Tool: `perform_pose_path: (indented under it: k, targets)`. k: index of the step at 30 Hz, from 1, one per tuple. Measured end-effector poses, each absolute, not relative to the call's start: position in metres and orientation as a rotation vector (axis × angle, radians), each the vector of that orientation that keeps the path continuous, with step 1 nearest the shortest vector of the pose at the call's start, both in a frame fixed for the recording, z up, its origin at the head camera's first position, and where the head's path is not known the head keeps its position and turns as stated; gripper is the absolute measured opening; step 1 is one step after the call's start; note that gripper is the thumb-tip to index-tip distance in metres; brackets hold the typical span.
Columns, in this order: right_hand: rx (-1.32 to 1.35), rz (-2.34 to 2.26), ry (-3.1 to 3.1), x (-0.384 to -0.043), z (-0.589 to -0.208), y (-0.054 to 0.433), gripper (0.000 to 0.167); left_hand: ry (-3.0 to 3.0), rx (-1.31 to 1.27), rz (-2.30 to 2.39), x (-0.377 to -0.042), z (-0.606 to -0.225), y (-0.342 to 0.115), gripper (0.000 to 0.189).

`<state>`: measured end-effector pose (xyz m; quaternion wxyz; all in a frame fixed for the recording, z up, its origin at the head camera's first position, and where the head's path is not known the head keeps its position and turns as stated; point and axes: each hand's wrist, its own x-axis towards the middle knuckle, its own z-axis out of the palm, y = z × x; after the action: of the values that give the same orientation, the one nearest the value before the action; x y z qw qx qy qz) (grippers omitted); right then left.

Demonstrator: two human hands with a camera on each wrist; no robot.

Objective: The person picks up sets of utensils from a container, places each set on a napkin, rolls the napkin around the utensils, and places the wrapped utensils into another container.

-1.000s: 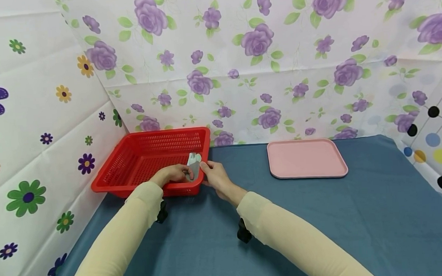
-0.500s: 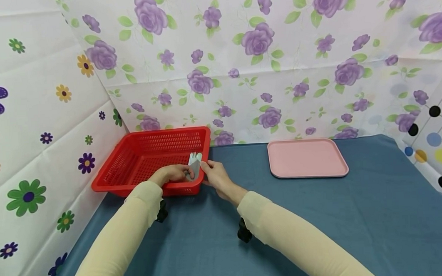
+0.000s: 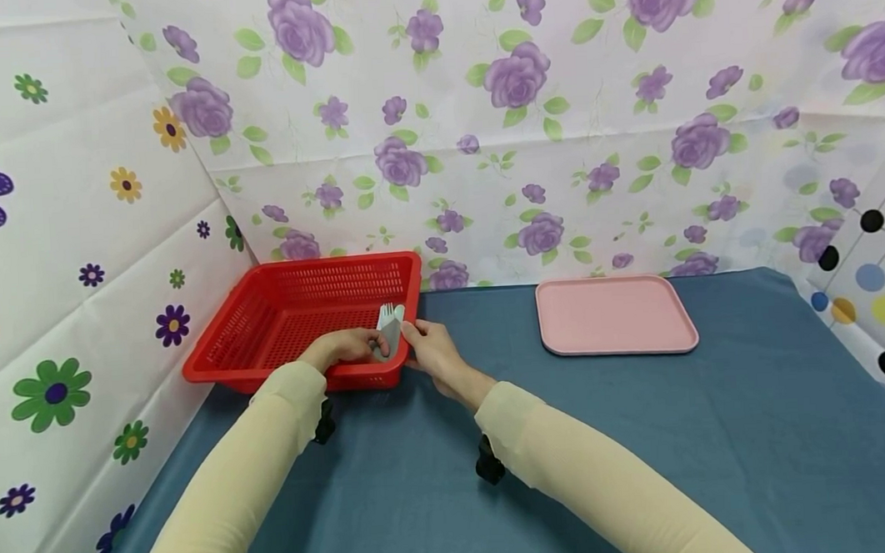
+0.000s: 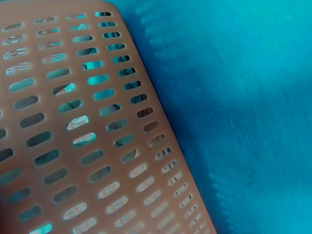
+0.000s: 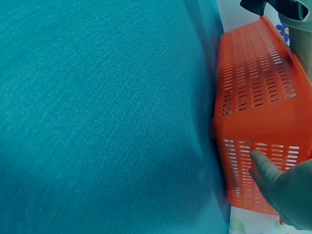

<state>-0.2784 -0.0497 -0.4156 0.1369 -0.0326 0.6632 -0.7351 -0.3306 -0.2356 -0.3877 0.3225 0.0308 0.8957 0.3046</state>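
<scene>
A red plastic basket (image 3: 282, 372) with slotted walls stands at the back left. At its right end lies cutlery: a pale fork (image 3: 386, 313) with tines up, a rounded pale piece beside it, and a flat grey piece (image 3: 390, 333) lower down. My left hand (image 3: 344, 347) reaches over the front rim, fingers curled at the lower part of this cutlery; their grip is partly hidden. My right hand (image 3: 435, 352) grips the basket's right rim, thumb on top and fingers against the outer wall. The right wrist view shows those fingers (image 5: 265, 168) on the slotted side.
A pink rectangular tray (image 3: 616, 316) lies at the back right on the blue tablecloth (image 3: 571, 437). A floral curtain (image 3: 465, 125) hangs close behind basket and tray. Patterned sheets close off the left and right sides.
</scene>
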Motion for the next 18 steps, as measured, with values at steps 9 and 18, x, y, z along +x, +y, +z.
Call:
perform_pose_path:
  k: [9,18]
  targets:
    - [-0.096,-2.118,1.929,-0.2791,-0.4148,-0.0496,0.041,2.350,0.096,0.781,-0.3313,-0.3868,-0.2368,0.024]
    - [-0.084,-2.121,1.923,-0.2779,-0.4153,-0.0500,0.042,2.319,0.094,0.804,-0.3309,-0.3862,-0.2382,0.026]
